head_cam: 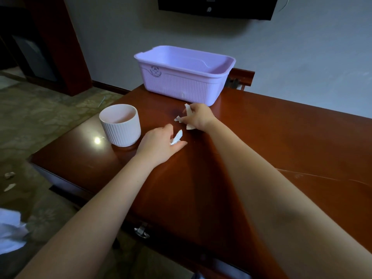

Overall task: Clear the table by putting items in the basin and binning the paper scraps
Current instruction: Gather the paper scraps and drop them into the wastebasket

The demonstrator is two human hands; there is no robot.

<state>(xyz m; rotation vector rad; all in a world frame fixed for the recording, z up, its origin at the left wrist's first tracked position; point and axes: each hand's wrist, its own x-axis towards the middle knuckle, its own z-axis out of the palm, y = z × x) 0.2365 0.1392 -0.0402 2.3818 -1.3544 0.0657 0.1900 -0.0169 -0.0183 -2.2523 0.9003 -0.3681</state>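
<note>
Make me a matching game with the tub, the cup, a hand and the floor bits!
1. basin
2. ribbed cup
3. left hand
4. floor scraps

A. white, near the left edge of the table
B. lying off the table
C. purple, at the far end
D. pinching a paper scrap

Pairs: 1-C, 2-A, 3-D, 4-B.

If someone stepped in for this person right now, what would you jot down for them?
Left hand pinches one paper scrap. Right hand grips several scraps just before the basin.
White ribbed cup stands on the table, not in the basin; what shows of the basin's inside is empty.
Left to do: bin the held scraps, move the cup, collect two floor scraps. No bin plainly visible.
</note>
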